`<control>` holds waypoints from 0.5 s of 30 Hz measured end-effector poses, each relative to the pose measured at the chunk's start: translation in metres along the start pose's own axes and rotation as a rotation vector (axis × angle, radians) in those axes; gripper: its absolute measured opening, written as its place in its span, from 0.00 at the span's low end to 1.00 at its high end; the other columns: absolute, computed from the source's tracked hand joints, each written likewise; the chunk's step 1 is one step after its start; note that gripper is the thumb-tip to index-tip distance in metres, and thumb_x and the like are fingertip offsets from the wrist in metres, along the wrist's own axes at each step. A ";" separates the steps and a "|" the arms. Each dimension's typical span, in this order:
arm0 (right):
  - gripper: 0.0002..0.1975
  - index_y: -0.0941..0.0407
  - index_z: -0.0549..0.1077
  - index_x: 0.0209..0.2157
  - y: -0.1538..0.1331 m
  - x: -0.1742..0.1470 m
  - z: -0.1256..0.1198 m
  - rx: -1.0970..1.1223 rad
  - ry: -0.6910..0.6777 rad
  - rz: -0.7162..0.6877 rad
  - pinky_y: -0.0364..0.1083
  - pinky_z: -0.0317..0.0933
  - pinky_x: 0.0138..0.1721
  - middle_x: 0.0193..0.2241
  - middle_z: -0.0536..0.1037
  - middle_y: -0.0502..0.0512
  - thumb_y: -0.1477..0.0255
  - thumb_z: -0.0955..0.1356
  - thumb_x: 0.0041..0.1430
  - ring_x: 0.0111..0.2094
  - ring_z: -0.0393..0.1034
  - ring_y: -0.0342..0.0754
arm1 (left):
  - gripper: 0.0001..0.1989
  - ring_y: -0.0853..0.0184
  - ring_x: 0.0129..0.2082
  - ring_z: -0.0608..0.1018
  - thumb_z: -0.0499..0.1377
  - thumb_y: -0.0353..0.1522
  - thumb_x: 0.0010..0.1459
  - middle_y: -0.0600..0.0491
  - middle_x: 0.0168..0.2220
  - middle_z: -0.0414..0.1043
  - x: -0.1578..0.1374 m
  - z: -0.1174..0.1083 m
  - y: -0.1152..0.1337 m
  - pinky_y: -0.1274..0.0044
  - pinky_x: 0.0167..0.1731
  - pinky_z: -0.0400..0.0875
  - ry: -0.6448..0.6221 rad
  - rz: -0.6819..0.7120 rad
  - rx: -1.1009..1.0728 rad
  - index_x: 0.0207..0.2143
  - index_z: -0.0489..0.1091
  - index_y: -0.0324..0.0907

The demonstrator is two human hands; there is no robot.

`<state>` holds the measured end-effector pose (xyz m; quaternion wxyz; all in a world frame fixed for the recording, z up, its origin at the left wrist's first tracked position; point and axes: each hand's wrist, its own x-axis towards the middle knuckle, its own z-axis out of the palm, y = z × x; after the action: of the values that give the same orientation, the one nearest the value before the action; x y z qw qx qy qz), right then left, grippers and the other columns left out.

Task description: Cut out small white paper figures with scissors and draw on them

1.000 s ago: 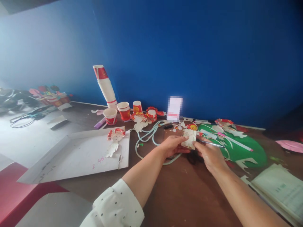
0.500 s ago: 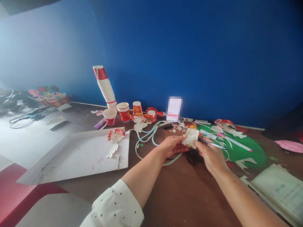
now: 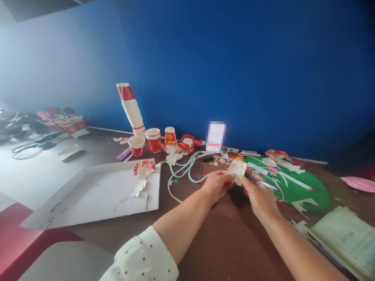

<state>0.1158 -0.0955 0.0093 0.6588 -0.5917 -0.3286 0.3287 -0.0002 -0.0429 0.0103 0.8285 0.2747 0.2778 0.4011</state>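
Observation:
My left hand (image 3: 215,186) pinches a small cream-coloured piece of paper (image 3: 238,168) by its left side, with faint drawn lines on it. At the paper's lower right edge, the thumb of my right hand (image 3: 260,197) presses against it. A dark, slim pen (image 3: 268,185) lies across the fingers of that same hand, its rear end pointing right. Beneath both hands, black scissor handles (image 3: 238,196) are partly hidden on the brown table. A pale blue cable (image 3: 190,171) loops to the left of my left hand.
A leaning stack of paper cups (image 3: 133,113) and red cups (image 3: 152,138) stand by the blue wall. Paper dolls with red curled hair (image 3: 143,168) lie on a white box lid (image 3: 96,191). To the right are a green sheet (image 3: 318,187), a pink marker (image 3: 293,178) and a notebook (image 3: 347,234).
My left fingers have drawn in closer under the paper. My right hand has shifted slightly, and the pen's rear end has dropped a little. The paper is still held between both hands.

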 end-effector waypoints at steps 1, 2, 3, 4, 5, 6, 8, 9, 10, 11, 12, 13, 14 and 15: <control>0.26 0.56 0.74 0.45 0.002 0.000 0.000 -0.011 0.002 -0.008 0.44 0.64 0.26 0.21 0.78 0.46 0.63 0.75 0.42 0.23 0.72 0.47 | 0.12 0.73 0.24 0.72 0.70 0.27 0.41 0.53 0.23 0.70 -0.001 0.001 -0.002 0.79 0.29 0.64 0.014 0.009 -0.019 0.24 0.68 0.35; 0.25 0.56 0.74 0.45 0.003 0.000 -0.001 -0.026 0.001 -0.019 0.44 0.64 0.26 0.21 0.78 0.46 0.63 0.75 0.43 0.24 0.73 0.48 | 0.13 0.74 0.24 0.71 0.70 0.28 0.40 0.53 0.23 0.69 -0.001 0.003 -0.003 0.79 0.29 0.64 0.030 0.019 -0.040 0.24 0.68 0.35; 0.25 0.55 0.74 0.45 0.004 0.000 -0.001 -0.041 -0.001 -0.030 0.44 0.65 0.26 0.22 0.78 0.47 0.62 0.75 0.44 0.25 0.73 0.48 | 0.14 0.74 0.24 0.71 0.71 0.29 0.39 0.54 0.23 0.69 -0.002 0.004 -0.005 0.79 0.29 0.64 0.044 0.026 -0.059 0.24 0.68 0.35; 0.24 0.55 0.74 0.44 0.005 0.000 0.000 -0.049 -0.003 -0.037 0.44 0.65 0.26 0.22 0.78 0.47 0.62 0.75 0.45 0.26 0.74 0.49 | 0.14 0.74 0.23 0.70 0.71 0.30 0.38 0.54 0.23 0.69 -0.002 0.005 -0.006 0.79 0.29 0.63 0.053 0.036 -0.077 0.24 0.68 0.35; 0.23 0.55 0.74 0.44 0.005 0.000 0.000 -0.047 -0.003 -0.043 0.44 0.65 0.26 0.24 0.79 0.48 0.62 0.74 0.45 0.27 0.74 0.49 | 0.15 0.75 0.23 0.69 0.72 0.30 0.37 0.54 0.23 0.69 -0.002 0.006 -0.007 0.79 0.29 0.63 0.059 0.046 -0.092 0.24 0.69 0.35; 0.23 0.56 0.74 0.44 0.005 0.000 0.001 -0.040 -0.001 -0.044 0.44 0.65 0.26 0.25 0.79 0.49 0.62 0.74 0.45 0.27 0.74 0.49 | 0.15 0.75 0.24 0.69 0.72 0.31 0.36 0.55 0.23 0.69 -0.003 0.006 -0.008 0.80 0.29 0.62 0.063 0.055 -0.103 0.24 0.69 0.35; 0.23 0.56 0.74 0.44 0.004 -0.002 0.002 -0.033 0.018 -0.046 0.44 0.66 0.26 0.27 0.80 0.50 0.62 0.74 0.45 0.28 0.75 0.49 | 0.17 0.76 0.24 0.69 0.72 0.32 0.35 0.55 0.24 0.69 -0.003 0.007 -0.009 0.80 0.29 0.62 0.067 0.075 -0.117 0.25 0.70 0.35; 0.23 0.56 0.74 0.44 0.004 -0.002 0.003 -0.038 0.028 -0.049 0.44 0.66 0.25 0.28 0.81 0.51 0.62 0.74 0.45 0.28 0.75 0.49 | 0.17 0.76 0.25 0.69 0.72 0.32 0.34 0.55 0.25 0.69 -0.003 0.008 -0.010 0.81 0.28 0.61 0.069 0.084 -0.119 0.26 0.70 0.35; 0.24 0.57 0.73 0.44 0.004 -0.003 0.004 -0.045 0.035 -0.054 0.44 0.66 0.25 0.30 0.81 0.52 0.62 0.74 0.46 0.28 0.75 0.49 | 0.18 0.76 0.25 0.68 0.73 0.33 0.34 0.55 0.25 0.69 -0.003 0.008 -0.010 0.81 0.28 0.61 0.074 0.091 -0.117 0.26 0.71 0.35; 0.24 0.57 0.73 0.44 0.004 -0.004 0.005 -0.050 0.039 -0.059 0.44 0.66 0.25 0.30 0.81 0.52 0.62 0.74 0.46 0.28 0.75 0.49 | 0.18 0.76 0.25 0.68 0.73 0.33 0.33 0.55 0.25 0.69 -0.003 0.008 -0.011 0.81 0.28 0.60 0.078 0.101 -0.113 0.26 0.71 0.35; 0.24 0.57 0.73 0.45 0.005 -0.004 0.006 -0.051 0.037 -0.064 0.44 0.66 0.25 0.31 0.81 0.53 0.61 0.74 0.46 0.28 0.75 0.49 | 0.19 0.76 0.25 0.68 0.73 0.34 0.33 0.55 0.24 0.68 -0.002 0.007 -0.012 0.81 0.28 0.60 0.083 0.112 -0.105 0.26 0.71 0.35; 0.24 0.57 0.73 0.45 0.005 -0.005 0.006 -0.052 0.031 -0.070 0.44 0.67 0.25 0.31 0.81 0.53 0.61 0.74 0.47 0.28 0.75 0.49 | 0.19 0.76 0.24 0.68 0.73 0.35 0.33 0.55 0.24 0.68 -0.001 0.007 -0.013 0.80 0.27 0.60 0.089 0.126 -0.094 0.26 0.71 0.35; 0.24 0.56 0.73 0.45 0.005 -0.005 0.006 -0.054 0.019 -0.075 0.44 0.67 0.25 0.31 0.81 0.53 0.61 0.73 0.47 0.28 0.75 0.49 | 0.19 0.76 0.24 0.68 0.73 0.35 0.33 0.54 0.24 0.68 0.000 0.007 -0.013 0.80 0.27 0.60 0.094 0.141 -0.080 0.26 0.71 0.35; 0.24 0.57 0.73 0.45 0.006 -0.006 0.006 -0.062 0.005 -0.080 0.44 0.67 0.25 0.30 0.81 0.52 0.61 0.73 0.48 0.27 0.75 0.49 | 0.19 0.75 0.24 0.68 0.73 0.36 0.33 0.54 0.24 0.68 0.001 0.006 -0.014 0.80 0.27 0.59 0.099 0.157 -0.062 0.25 0.70 0.35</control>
<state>0.1071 -0.0963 0.0037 0.6535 -0.5992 -0.3601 0.2902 0.0116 -0.0511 0.0050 0.7880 0.2496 0.2835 0.4862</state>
